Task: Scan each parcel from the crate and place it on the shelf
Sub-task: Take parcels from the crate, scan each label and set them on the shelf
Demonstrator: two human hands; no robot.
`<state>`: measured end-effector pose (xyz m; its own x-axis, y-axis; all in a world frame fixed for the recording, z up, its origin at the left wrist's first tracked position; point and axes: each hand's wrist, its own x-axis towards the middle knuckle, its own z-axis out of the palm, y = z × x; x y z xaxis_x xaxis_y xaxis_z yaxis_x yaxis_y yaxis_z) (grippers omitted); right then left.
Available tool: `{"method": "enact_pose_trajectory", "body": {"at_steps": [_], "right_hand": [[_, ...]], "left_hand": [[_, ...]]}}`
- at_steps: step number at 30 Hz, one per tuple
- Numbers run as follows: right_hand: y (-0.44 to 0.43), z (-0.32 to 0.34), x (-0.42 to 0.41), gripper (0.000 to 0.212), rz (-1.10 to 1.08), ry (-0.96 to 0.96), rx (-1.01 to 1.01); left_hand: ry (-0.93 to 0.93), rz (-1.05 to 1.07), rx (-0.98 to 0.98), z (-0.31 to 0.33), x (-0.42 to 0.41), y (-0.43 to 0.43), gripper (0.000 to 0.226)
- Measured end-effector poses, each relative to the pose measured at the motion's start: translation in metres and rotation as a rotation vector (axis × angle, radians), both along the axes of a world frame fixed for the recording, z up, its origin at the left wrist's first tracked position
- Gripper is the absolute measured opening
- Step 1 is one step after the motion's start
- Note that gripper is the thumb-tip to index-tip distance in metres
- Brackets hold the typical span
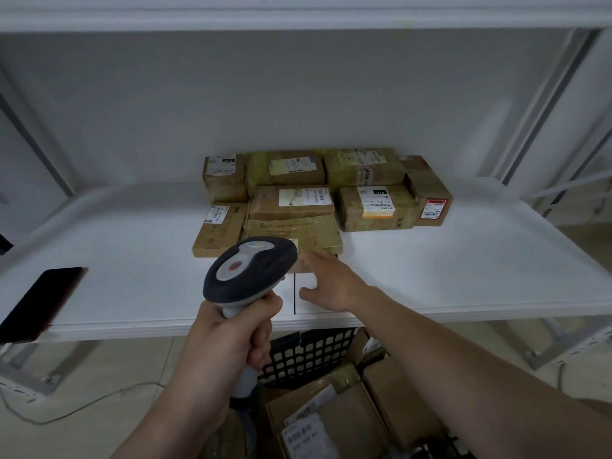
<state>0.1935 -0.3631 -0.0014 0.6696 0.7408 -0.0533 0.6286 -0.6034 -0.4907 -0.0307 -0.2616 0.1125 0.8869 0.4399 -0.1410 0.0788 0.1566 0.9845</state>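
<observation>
**Risk: shoved parcel**

Head view: left hand (228, 339) wraps grey barcode scanner (250, 270). Right hand (328, 281), fingers apparently straight and together (blurred), touches flat brown cardboard parcel (298, 231), near middle of white shelf (463, 260). A hard push could skew the rows behind.

The left hand (228, 332) is held up in front of the body and is wrapped round the handle of a scanner (251, 270), with thumb and fingers curled about it. The bare left forearm (185, 402) is seen rising from the lower edge. The right hand (331, 283) is stretched forward, palm down, its fingers kept nearly straight and the thumb spread aside. The bare right forearm (447, 352) is extended from the lower right corner.
</observation>
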Motion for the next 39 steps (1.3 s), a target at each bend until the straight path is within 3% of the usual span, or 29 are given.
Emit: {"method": "enact_pose_trajectory", "body": {"at_steps": [5,11,14,16,20,26,30,33,39], "right_hand": [[0.004,-0.001,0.002,0.066,0.033,0.031,0.005],[-0.033,-0.01,-0.035,0.016,0.071,-0.024,0.121],[-0.067,-0.031,-0.065,0.007,0.045,-0.009,0.095],[-0.09,-0.046,-0.084,0.014,0.049,0.092,-0.015],[-0.118,-0.085,-0.114,0.068,0.193,0.234,-0.424],[-0.127,-0.134,-0.134,0.104,0.22,0.063,-0.64],[-0.117,-0.143,-0.131,0.107,0.225,-0.124,-0.761],[-0.106,-0.152,-0.127,0.11,0.219,-0.128,-0.797],[-0.091,-0.159,-0.115,0.087,0.174,-0.103,-0.784]], "left_hand": [[-0.02,-0.028,0.02,-0.001,-0.002,0.003,0.03],[-0.01,-0.119,0.048,-0.003,-0.003,0.0,0.021],[0.012,-0.172,0.092,-0.01,-0.003,-0.006,0.031],[0.056,-0.232,0.151,-0.011,-0.004,-0.009,0.042],[0.148,-0.331,0.251,-0.014,-0.007,-0.017,0.033],[0.189,-0.354,0.305,-0.02,-0.007,-0.022,0.031],[0.216,-0.333,0.308,-0.022,-0.003,-0.021,0.029],[0.229,-0.322,0.304,-0.025,0.001,-0.02,0.029],[0.218,-0.338,0.331,-0.029,0.006,-0.015,0.031]]}}
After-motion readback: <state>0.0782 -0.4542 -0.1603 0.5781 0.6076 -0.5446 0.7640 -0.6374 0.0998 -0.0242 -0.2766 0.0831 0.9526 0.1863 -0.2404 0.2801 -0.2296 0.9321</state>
